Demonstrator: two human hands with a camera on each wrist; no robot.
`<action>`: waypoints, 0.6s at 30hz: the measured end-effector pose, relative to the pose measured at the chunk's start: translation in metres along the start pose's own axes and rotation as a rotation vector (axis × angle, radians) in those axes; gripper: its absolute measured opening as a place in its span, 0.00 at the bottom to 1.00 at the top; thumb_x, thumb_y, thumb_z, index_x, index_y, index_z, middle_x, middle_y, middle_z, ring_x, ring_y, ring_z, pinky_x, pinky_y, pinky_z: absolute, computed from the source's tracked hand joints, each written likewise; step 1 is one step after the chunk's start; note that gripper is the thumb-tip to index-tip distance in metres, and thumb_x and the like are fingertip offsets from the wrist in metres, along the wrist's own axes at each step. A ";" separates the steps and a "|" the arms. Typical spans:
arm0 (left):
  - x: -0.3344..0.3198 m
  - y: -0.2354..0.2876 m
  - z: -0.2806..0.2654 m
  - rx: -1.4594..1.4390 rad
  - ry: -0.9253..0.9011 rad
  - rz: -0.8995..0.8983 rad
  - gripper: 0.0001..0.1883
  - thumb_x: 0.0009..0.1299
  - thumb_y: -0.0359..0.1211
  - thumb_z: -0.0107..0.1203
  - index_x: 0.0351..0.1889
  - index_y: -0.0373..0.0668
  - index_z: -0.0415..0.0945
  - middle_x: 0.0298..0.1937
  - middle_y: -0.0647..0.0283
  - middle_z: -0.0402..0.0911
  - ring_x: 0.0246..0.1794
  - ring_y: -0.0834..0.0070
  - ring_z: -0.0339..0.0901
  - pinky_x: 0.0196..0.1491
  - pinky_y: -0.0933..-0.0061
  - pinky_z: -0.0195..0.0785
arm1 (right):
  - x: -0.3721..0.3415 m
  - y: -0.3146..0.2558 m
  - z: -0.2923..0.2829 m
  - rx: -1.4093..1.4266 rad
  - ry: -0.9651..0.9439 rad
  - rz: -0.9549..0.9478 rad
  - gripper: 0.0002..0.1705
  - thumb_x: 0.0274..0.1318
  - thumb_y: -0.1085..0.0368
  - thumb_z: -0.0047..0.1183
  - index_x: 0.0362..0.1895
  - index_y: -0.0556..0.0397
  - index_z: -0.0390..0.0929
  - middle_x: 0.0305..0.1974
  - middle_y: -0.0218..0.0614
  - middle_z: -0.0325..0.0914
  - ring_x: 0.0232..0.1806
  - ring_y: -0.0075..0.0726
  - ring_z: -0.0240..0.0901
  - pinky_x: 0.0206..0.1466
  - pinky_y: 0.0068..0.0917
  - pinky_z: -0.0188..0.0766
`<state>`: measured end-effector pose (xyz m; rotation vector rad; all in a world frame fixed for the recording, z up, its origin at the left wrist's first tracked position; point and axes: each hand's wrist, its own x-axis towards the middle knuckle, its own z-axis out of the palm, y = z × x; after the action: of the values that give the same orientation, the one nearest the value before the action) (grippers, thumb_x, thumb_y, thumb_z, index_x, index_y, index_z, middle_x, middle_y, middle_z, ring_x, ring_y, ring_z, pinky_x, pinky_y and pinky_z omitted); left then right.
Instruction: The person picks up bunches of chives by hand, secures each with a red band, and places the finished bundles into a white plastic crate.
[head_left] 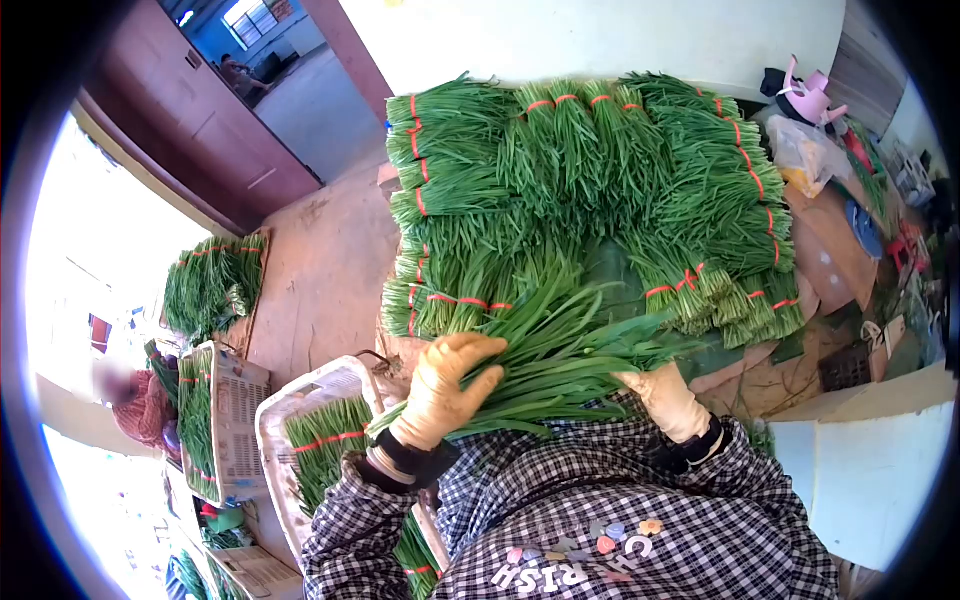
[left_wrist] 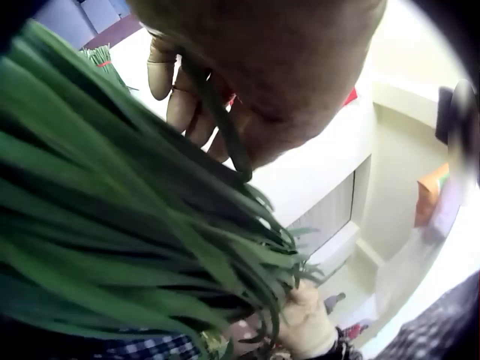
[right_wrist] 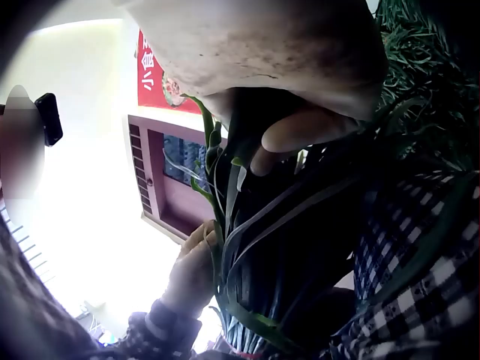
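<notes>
A loose sheaf of long, flat green garlic chives (head_left: 545, 365) lies across the person's lap, pale stems to the left and leaf tips to the right. The gloved left hand (head_left: 440, 385) is over the stem side, thumb and fingers apart; in the left wrist view one dark leaf (left_wrist: 217, 112) crosses in front of its fingers. At the tip side, the gloved right hand (head_left: 668, 400) holds the leaves. Its fingers (right_wrist: 300, 133) curl at the dark leaves in the right wrist view. Both gloves are cream-coloured and soiled.
Banded chive bundles (head_left: 575, 140) are stacked ahead against a white wall. A white plastic crate (head_left: 268, 425) with bundles stands at the left, another crate (head_left: 240, 430) beyond it. Further left, a person (head_left: 140, 400) sits near more bundles (head_left: 205, 285). Plastic bag (head_left: 800, 150) at right.
</notes>
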<state>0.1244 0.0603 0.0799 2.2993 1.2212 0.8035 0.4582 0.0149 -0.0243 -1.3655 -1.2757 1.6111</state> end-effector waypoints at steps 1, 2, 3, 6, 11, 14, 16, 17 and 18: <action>-0.004 0.005 0.004 0.028 -0.024 0.010 0.17 0.66 0.32 0.68 0.53 0.44 0.86 0.50 0.56 0.86 0.51 0.55 0.82 0.55 0.56 0.76 | 0.007 0.025 -0.004 -0.014 0.007 -0.135 0.34 0.69 0.41 0.60 0.63 0.58 0.82 0.62 0.49 0.82 0.59 0.44 0.82 0.65 0.35 0.74; -0.009 0.002 0.009 0.045 -0.024 0.054 0.18 0.65 0.35 0.69 0.54 0.45 0.86 0.49 0.58 0.86 0.48 0.55 0.82 0.53 0.55 0.76 | 0.011 0.043 -0.010 -0.027 0.015 -0.269 0.35 0.69 0.43 0.61 0.65 0.58 0.80 0.64 0.48 0.81 0.59 0.44 0.81 0.66 0.35 0.74; -0.016 0.002 0.013 0.101 -0.031 0.077 0.21 0.64 0.36 0.70 0.57 0.47 0.85 0.51 0.61 0.85 0.50 0.57 0.81 0.55 0.55 0.74 | 0.009 0.054 -0.018 -0.029 0.017 -0.263 0.35 0.69 0.43 0.61 0.65 0.58 0.80 0.64 0.48 0.81 0.59 0.44 0.81 0.66 0.35 0.74; -0.040 0.005 0.020 0.255 -0.064 0.023 0.28 0.63 0.38 0.71 0.62 0.50 0.81 0.55 0.67 0.81 0.54 0.61 0.78 0.58 0.56 0.70 | 0.002 0.070 -0.035 0.003 -0.048 -0.065 0.23 0.75 0.64 0.56 0.66 0.66 0.75 0.61 0.50 0.81 0.60 0.45 0.82 0.63 0.40 0.80; -0.054 0.002 0.030 0.197 -0.008 0.049 0.26 0.61 0.34 0.71 0.59 0.48 0.83 0.54 0.67 0.81 0.52 0.63 0.78 0.56 0.57 0.70 | 0.015 0.095 -0.076 -0.405 0.013 0.156 0.38 0.69 0.42 0.60 0.72 0.54 0.73 0.68 0.54 0.75 0.66 0.46 0.75 0.67 0.42 0.73; -0.055 0.001 0.033 0.181 -0.016 0.058 0.22 0.59 0.32 0.72 0.53 0.48 0.85 0.54 0.66 0.83 0.53 0.61 0.78 0.58 0.58 0.71 | -0.011 -0.006 -0.073 -0.294 0.317 -0.116 0.22 0.68 0.64 0.64 0.64 0.52 0.79 0.51 0.34 0.86 0.44 0.26 0.81 0.50 0.24 0.79; -0.055 -0.005 0.034 0.170 -0.007 0.078 0.21 0.60 0.32 0.72 0.52 0.48 0.85 0.53 0.66 0.83 0.52 0.61 0.79 0.57 0.58 0.71 | -0.014 -0.029 -0.079 -0.204 0.412 -0.241 0.18 0.68 0.69 0.61 0.61 0.52 0.82 0.49 0.34 0.87 0.43 0.22 0.81 0.48 0.23 0.78; -0.055 -0.007 0.034 0.162 -0.002 0.095 0.20 0.60 0.31 0.72 0.51 0.48 0.85 0.53 0.66 0.83 0.52 0.62 0.79 0.57 0.59 0.71 | -0.018 -0.047 -0.071 -0.163 0.430 -0.301 0.16 0.69 0.71 0.59 0.59 0.51 0.83 0.49 0.34 0.87 0.42 0.21 0.80 0.46 0.23 0.78; -0.054 -0.007 0.034 0.164 0.013 0.109 0.18 0.60 0.31 0.72 0.49 0.49 0.85 0.52 0.68 0.83 0.51 0.63 0.79 0.55 0.58 0.71 | -0.017 -0.054 -0.064 -0.185 0.382 -0.345 0.14 0.69 0.71 0.59 0.57 0.51 0.85 0.48 0.34 0.88 0.42 0.23 0.82 0.46 0.24 0.80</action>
<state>0.1185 0.0159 0.0340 2.5151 1.2171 0.7824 0.5186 0.0315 0.0337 -1.3887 -1.3561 0.9664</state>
